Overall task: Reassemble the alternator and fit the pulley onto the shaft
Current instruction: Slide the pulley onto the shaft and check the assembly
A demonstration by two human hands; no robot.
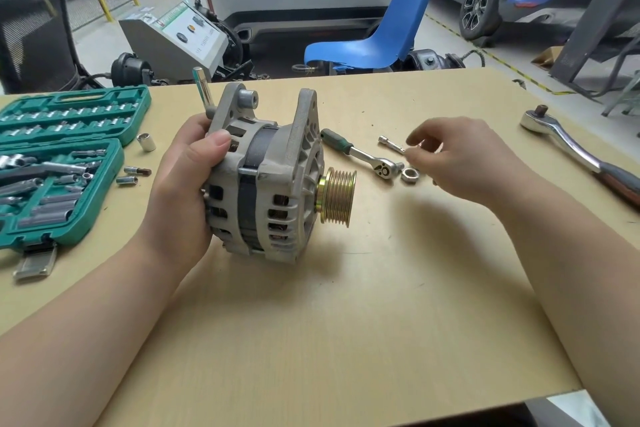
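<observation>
So the alternator (266, 180) is sitting on the tabletop (346, 322), roughly in the middle, lying with its shaft end pointing right. The gold ribbed pulley (337, 196) is on that right end, up against the housing. The left hand (187, 184) is wrapped around the back end of the alternator, thumb curled over the top edge of the rear cover, fingers hidden behind it. A shiny metal bar (202, 88) sticks up just behind that hand; can't tell what it's attached to. The right hand (464, 159) hovers over the small parts to the right of the pulley, fingers loosely bent with the tips close together near a small extension bar (391, 144), but I honestly can't tell if it's pinching anything. Just beside it there's a nut (410, 174) and a small ratchet (367, 158) with a green grip. A bigger ratchet (568, 146) lies at the far right, and an open green socket case (62, 163) sits on the left with a few loose sockets (146, 142) beside it.
</observation>
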